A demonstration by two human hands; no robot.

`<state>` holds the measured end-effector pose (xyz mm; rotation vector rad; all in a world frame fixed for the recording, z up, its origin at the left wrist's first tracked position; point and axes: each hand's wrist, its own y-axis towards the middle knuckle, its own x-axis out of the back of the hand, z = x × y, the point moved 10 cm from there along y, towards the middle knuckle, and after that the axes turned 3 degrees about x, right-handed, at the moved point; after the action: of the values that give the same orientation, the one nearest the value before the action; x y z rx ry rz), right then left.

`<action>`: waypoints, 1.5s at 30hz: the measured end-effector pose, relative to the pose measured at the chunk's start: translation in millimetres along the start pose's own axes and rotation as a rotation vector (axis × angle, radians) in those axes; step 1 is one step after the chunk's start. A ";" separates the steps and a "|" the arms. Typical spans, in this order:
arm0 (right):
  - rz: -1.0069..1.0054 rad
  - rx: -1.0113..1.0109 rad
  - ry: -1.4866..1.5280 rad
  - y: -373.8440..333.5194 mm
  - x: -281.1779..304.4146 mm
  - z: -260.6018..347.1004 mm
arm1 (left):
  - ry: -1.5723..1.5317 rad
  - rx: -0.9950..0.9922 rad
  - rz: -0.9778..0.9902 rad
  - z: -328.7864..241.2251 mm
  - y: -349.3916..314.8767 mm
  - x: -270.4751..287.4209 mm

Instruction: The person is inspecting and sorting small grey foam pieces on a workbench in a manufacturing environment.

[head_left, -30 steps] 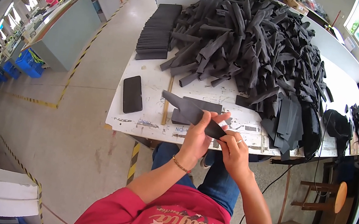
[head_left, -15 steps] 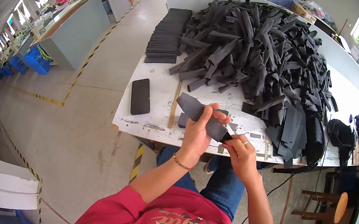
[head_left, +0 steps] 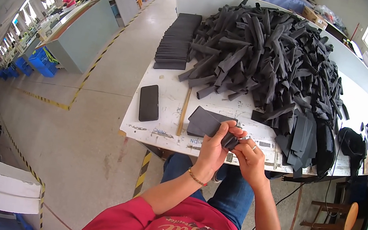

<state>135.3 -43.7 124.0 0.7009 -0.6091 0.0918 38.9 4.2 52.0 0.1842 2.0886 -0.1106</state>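
A dark grey fabric strip (head_left: pixel 205 121) is held between my two hands above the table's front edge. My left hand (head_left: pixel 215 146) is closed on its middle, thumb on top. At the strip's right end, my right hand (head_left: pixel 251 162) pinches the cloth, which bends into a folded bunch (head_left: pixel 229 142) between the hands. Under and behind the strip, flat dark pieces (head_left: pixel 195 130) lie on the white table (head_left: pixel 170 113). Beyond my hands rises a large heap of similar dark fabric strips (head_left: pixel 270 56).
A neat row of stacked dark pieces (head_left: pixel 177 42) lies left of the heap. Nearer me are a black phone (head_left: pixel 149 103) and a wooden ruler-like strip (head_left: pixel 184 111). Flat dark strips (head_left: pixel 303 138) and a black bundle (head_left: pixel 352 142) lie right. A stool (head_left: pixel 349 218) stands beside the table.
The strip's right end, straighter before, is now bent and bunched between my fingers. Both hands appear slightly lower and further right, while the whole view has shifted a little.
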 end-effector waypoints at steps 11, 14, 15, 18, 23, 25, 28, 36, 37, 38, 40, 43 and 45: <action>-0.368 -0.501 0.453 -26.5 -19.4 -51.0 | 0.100 -0.056 0.056 -11.2 6.3 -5.9; -0.494 -0.463 0.517 -28.5 -10.2 -45.0 | 0.070 -0.105 0.055 -29.5 13.0 -6.4; -0.560 -0.462 0.604 -30.4 -6.3 -44.3 | 0.073 -0.104 0.058 -32.1 15.0 -5.6; -0.460 -0.668 0.787 -19.8 -19.8 -42.7 | 0.057 -0.057 0.144 -26.6 13.7 -14.9; -0.466 -0.153 0.112 -3.6 10.4 3.0 | 0.070 -0.153 -0.110 -52.8 7.0 40.2; -0.487 -0.172 0.136 -8.8 13.1 -0.6 | 0.043 -0.199 -0.165 -66.2 4.0 53.6; -0.458 -0.207 0.179 -10.5 10.8 -1.8 | 0.034 -0.169 -0.141 -71.9 0.2 54.1; -0.350 -0.546 0.497 -6.8 -30.1 -51.3 | 0.071 -0.196 -0.202 -87.3 15.4 63.0; -0.328 -0.583 0.386 -3.7 -30.1 -58.9 | 0.127 -0.191 -0.206 -90.1 21.0 60.1; -0.359 -0.597 0.404 1.8 -28.9 -70.5 | 0.226 -0.187 -0.270 -94.9 28.3 62.0; -0.338 -0.547 0.399 24.4 -25.1 -76.2 | 0.322 -0.239 -0.238 -116.2 41.5 45.1; -0.323 -0.568 0.423 48.2 -32.1 -86.9 | 0.389 -0.319 -0.200 -141.5 58.4 53.6; -0.303 -0.568 0.258 43.0 -22.4 -115.4 | 0.416 -0.500 -0.428 -175.1 49.4 89.2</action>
<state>162.0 64.6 67.3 0.2162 -0.2526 -0.2616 -145.5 87.6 62.2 -0.5898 2.4649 0.2124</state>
